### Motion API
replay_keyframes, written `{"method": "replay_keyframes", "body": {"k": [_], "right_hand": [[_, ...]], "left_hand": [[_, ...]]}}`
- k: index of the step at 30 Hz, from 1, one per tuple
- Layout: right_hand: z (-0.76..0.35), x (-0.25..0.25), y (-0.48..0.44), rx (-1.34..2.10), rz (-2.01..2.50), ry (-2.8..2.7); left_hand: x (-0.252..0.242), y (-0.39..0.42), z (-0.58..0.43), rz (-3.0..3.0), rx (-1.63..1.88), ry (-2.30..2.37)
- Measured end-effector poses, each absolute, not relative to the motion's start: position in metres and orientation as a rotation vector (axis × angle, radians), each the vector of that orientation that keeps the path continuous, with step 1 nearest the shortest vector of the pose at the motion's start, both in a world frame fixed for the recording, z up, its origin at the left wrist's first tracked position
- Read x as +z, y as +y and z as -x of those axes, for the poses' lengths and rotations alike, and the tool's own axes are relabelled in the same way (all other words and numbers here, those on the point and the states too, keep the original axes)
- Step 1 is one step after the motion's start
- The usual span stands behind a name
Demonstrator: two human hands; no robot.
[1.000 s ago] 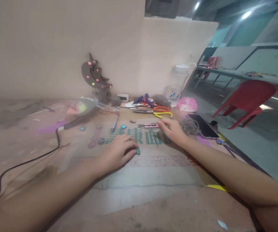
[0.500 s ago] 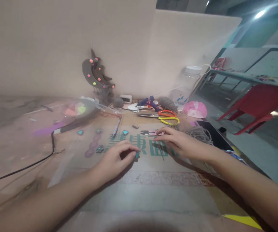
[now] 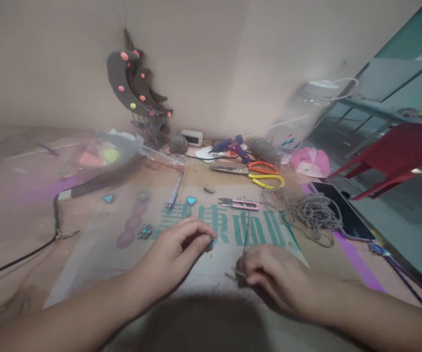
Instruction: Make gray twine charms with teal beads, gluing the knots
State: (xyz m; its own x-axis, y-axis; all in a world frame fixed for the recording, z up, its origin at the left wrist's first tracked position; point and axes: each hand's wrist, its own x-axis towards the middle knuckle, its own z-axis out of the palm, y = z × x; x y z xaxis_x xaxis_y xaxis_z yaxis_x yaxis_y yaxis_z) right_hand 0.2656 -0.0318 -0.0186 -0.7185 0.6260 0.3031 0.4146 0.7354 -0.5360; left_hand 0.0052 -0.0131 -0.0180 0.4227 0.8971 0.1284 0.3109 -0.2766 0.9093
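Observation:
My left hand [image 3: 174,254] rests on the printed cardboard sheet [image 3: 97,259], thumb and forefinger pinched on a small teal piece [image 3: 210,244] that is mostly hidden. My right hand [image 3: 275,276] lies close beside it, fingers curled and pinched on the near end of a thin dark strand [image 3: 246,232] that runs away across the sheet. Pink thread snips [image 3: 240,203] lie just beyond both hands. A teal heart [image 3: 191,200] sits left of the snips.
Orange scissors [image 3: 262,167], yellow scissors [image 3: 268,181], a twine tangle [image 3: 313,212] and a phone [image 3: 343,215] lie right. A glue gun [image 3: 231,144], pen [image 3: 175,191] and moon-shaped ornament [image 3: 128,80] are behind. A black cable [image 3: 31,250] crosses left. A red chair [image 3: 397,151] stands off the table.
My right hand drew back from beside the snips toward me and now pinches the thin strand. My left hand kept its pinch in nearly the same place. The view dipped closer to the table.

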Motion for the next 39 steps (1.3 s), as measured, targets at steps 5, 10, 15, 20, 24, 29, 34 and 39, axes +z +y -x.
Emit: {"method": "replay_keyframes", "body": {"k": [5, 10, 15, 20, 24, 29, 34, 39], "right_hand": [[-0.263, -0.013, -0.038, 0.355, 0.773, -2.522], [-0.265, -0.023, -0.028, 0.155, 0.817, -2.441], [-0.261, -0.018, -0.017, -0.043, 0.83, -2.38], [-0.256, -0.014, -0.015, -0.41, 0.703, -2.415], [-0.256, -0.019, -0.015, -0.374, 0.647, -2.458], [-0.256, -0.025, -0.016, -0.313, 0.629, -2.455], [-0.268, -0.007, -0.007, -0.372, 0.81, -2.475], [-0.32, 0.019, 0.028, -0.064, 1.186, -2.441]], "left_hand": [[-0.021, -0.014, -0.007, -1.688, 0.811, 1.053], [-0.015, -0.014, -0.009, -1.811, 0.807, 1.064], [-0.014, -0.016, -0.006, -1.965, 0.943, 0.996], [-0.019, -0.019, -0.008, -2.208, 0.867, 0.856], [-0.02, -0.017, -0.015, -2.337, 0.798, 0.759], [-0.018, -0.016, -0.017, -2.31, 0.838, 0.686], [-0.016, -0.018, -0.012, -2.185, 0.945, 0.767], [-0.016, -0.017, -0.011, -2.054, 0.954, 0.934]]}}
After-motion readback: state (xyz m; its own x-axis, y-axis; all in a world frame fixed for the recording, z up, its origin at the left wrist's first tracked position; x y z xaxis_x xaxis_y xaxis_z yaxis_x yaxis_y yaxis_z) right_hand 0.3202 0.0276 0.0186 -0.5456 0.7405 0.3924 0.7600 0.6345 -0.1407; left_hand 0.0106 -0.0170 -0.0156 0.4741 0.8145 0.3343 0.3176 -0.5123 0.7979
